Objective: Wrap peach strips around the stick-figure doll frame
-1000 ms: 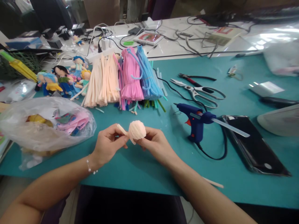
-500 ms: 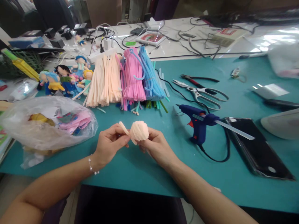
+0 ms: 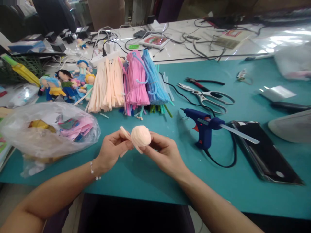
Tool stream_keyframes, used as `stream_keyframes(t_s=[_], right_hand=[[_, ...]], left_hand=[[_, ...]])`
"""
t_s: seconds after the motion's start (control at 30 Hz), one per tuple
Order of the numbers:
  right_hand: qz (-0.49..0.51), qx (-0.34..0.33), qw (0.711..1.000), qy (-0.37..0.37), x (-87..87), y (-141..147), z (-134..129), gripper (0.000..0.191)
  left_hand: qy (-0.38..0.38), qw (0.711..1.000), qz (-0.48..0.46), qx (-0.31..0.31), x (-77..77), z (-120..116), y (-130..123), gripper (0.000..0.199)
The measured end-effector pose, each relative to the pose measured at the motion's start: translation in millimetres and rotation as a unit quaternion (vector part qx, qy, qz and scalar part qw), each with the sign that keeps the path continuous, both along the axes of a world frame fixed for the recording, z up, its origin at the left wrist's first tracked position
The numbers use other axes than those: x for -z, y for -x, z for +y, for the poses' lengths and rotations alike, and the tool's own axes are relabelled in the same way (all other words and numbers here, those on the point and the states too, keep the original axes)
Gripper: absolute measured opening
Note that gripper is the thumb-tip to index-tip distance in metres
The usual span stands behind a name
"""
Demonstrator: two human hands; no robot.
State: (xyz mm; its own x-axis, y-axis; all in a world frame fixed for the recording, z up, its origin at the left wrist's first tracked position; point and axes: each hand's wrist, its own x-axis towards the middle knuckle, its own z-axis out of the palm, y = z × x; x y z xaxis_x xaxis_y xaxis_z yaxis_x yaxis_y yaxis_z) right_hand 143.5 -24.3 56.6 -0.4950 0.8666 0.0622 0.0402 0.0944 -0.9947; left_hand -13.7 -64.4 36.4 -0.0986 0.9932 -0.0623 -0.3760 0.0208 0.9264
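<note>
Between my two hands is a pale peach fuzzy ball [image 3: 141, 136], with peach strips sticking out at its left and underside. My left hand [image 3: 111, 149] pinches a peach strip [image 3: 125, 133] beside the ball. The fingers and thumb of my right hand [image 3: 166, 154] hold the ball from its right side. Beyond the hands lie bundles of peach stems [image 3: 108, 85], pink stems [image 3: 138, 81] and blue stems [image 3: 155, 79].
Right of my hands lie a blue glue gun [image 3: 204, 126], scissors [image 3: 206, 95], pliers [image 3: 204, 83] and a black phone [image 3: 267, 152]. At left are a plastic bag [image 3: 51, 129] and small dolls [image 3: 68, 82].
The ball is turned, and its surface looks rounder and smoother from this side. A strip end now shows below my left fingers. The whole view has shifted slightly.
</note>
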Motion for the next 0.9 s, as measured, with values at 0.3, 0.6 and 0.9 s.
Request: stream_keyframes(t_s=[0.3,0.6,0.9], right_hand=[[-0.01,-0.006,1.0,-0.02,-0.3,-2,1,0.017],[0.103,-0.086,0.991,-0.005,-4.2,-5,4,0.024],[0.096,-0.121,0.988,-0.014,-6.6,-5,5,0.028]], left_hand=[[-0.126,0.983,0.126,-0.036,-5.4,-2,1,0.007],[-0.326,0.901,0.285,-0.019,-9.2,-9,8,0.02],[-0.304,0.913,0.271,-0.029,-10.5,-9,5,0.014]])
